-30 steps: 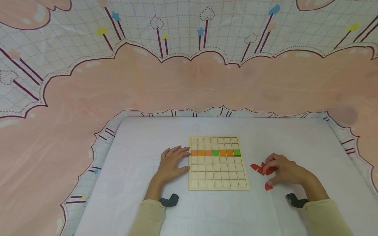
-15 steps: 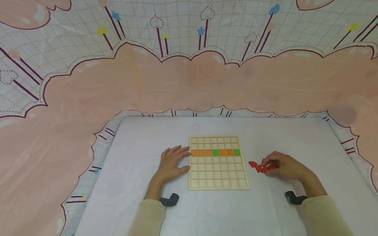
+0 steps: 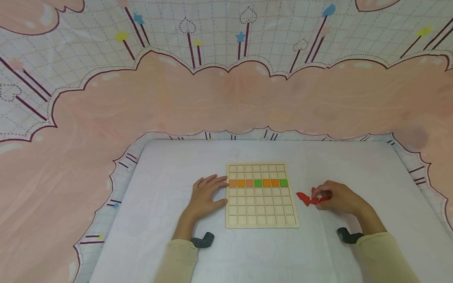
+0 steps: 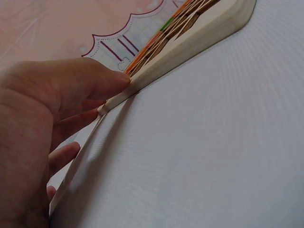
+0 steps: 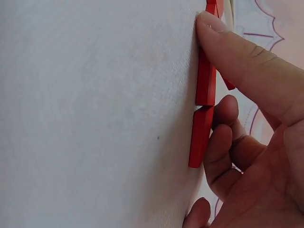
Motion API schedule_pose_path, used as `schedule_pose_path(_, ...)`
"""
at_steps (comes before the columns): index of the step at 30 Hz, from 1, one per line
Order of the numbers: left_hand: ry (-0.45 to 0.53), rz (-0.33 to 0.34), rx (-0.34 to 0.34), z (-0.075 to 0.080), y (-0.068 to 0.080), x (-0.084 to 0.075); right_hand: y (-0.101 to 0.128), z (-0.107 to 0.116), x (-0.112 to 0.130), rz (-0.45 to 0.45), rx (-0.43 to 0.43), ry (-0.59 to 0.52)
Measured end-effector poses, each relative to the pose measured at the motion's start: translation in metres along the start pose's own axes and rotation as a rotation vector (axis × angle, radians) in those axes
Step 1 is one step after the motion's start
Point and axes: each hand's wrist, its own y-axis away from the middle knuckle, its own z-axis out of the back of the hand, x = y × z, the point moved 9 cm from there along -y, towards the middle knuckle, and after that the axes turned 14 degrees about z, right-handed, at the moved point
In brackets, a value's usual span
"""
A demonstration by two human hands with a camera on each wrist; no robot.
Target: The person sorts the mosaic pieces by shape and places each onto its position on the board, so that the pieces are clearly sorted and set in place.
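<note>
A pale wooden grid board [image 3: 262,227] lies flat on the table, one row filled with orange tiles [image 3: 241,183] and a few green tiles [image 3: 258,183]. My left hand [image 3: 205,198] rests at the board's left side, fingers spread; in the left wrist view the thumb [image 4: 111,81] touches the board's edge [image 4: 190,57]. To the right of the board, my right hand [image 3: 341,201] curls its thumb and fingers around several flat red wedge-shaped pieces [image 3: 303,198], some of them hidden under it. The right wrist view shows a red piece [image 5: 201,137] on the table against the curled fingers.
White cloth covers the table [image 3: 177,157], and a peach patterned cloth [image 3: 226,102] hangs behind it. Dark wrist devices [image 3: 203,240] sit at both cuffs. A narrow strip of table separates the red pieces from the board's right edge.
My right hand has drawn in the red piece near its thumb and slid the group slightly left and together, toward the board. The left hand and board have stayed still.
</note>
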Motion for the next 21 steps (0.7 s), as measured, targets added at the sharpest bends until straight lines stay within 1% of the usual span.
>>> schedule_pose_path(4,0.002,0.004,0.001,0.0001,0.0001,0.0008,-0.0014,0.0003,0.0012,0.013,-0.002,0.009)
schedule_pose_path(11,0.016,-0.009,-0.002,0.0011,0.0004,0.0003,-0.0007,0.0021,0.0011,0.033,-0.020,0.037)
schedule_pose_path(18,0.005,-0.003,0.003,-0.0007,0.0002,0.0018,0.0021,0.0036,0.0044,0.070,-0.071,0.001)
schedule_pose_path(21,0.003,-0.004,0.004,-0.0010,-0.0001,0.0016,0.0002,0.0040,0.0090,0.077,-0.079,-0.013)
